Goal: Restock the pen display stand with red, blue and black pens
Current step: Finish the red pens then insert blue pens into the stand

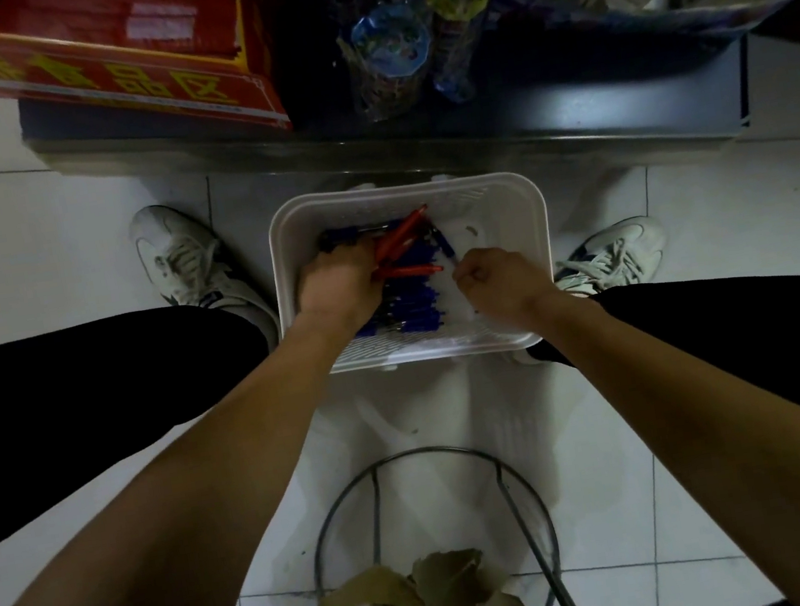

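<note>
Stage: sorting, by my reading. I am picking stock out of the basket [545,229] on the floor, which sits between my shoes and below the shelf [517,129].
Done: a bunch of red pens [403,232] is in my left hand [338,286]. No pen is shown placed in a stand.
Left to do: carry the reds, then the blues and blacks, to the stand, which I cannot pick out here.
Left hand: one, with fingers curled round the red pens, inside the basket's left half.
Red pens: at least three show, fanning from my grip. Others may be hidden under the hand.
Dark pens [346,237]: a few at the basket's far-left corner. I cannot tell whether they are black or blue.
Blue pens [408,301]: a heap mid-basket, too overlapped to count.
Right hand [498,277]: one, with fingers closed in a pinch, seemingly on the end of one of the blue pens.
Basket: one.
</note>
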Demonstrator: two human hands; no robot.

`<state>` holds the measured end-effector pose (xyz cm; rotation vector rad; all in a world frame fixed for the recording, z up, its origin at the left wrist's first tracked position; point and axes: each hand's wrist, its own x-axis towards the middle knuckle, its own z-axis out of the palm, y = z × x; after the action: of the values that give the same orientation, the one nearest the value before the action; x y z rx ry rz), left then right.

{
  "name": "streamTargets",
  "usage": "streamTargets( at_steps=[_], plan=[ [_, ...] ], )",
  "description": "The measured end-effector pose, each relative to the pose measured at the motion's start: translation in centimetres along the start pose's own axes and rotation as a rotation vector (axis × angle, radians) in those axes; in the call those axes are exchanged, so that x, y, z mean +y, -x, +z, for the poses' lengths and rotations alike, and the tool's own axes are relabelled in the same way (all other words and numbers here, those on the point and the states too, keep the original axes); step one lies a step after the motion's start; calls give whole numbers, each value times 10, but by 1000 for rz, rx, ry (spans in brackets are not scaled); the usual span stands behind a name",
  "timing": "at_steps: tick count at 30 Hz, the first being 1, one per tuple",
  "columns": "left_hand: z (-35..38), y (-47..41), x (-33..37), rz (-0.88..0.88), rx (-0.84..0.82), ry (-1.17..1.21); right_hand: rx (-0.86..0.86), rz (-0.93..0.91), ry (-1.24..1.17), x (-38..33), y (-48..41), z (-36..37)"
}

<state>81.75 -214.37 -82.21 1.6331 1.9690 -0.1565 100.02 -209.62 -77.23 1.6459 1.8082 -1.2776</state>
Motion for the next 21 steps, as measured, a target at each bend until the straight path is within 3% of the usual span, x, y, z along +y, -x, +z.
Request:
streamTargets(
  at_steps=[2, 5, 10, 14, 21],
  plan=[
    [-9, 5, 1, -92, -101, 250, 5, 12, -46, -1, 3, -1],
    [-29, 12, 7, -248, -402, 772, 18, 61, -252, -6, 10, -5],
    [-56, 23, 15, -216, -629, 1057, 84, 38, -554, -32, 27, -24],
    [-76, 28, 26, -166, -576, 1185, 176, -64, -602, -53, 41, -37],
    [-132, 49, 54, 15, -320, 987, 289, -244, -733, -67, 74, -62]
  ],
)
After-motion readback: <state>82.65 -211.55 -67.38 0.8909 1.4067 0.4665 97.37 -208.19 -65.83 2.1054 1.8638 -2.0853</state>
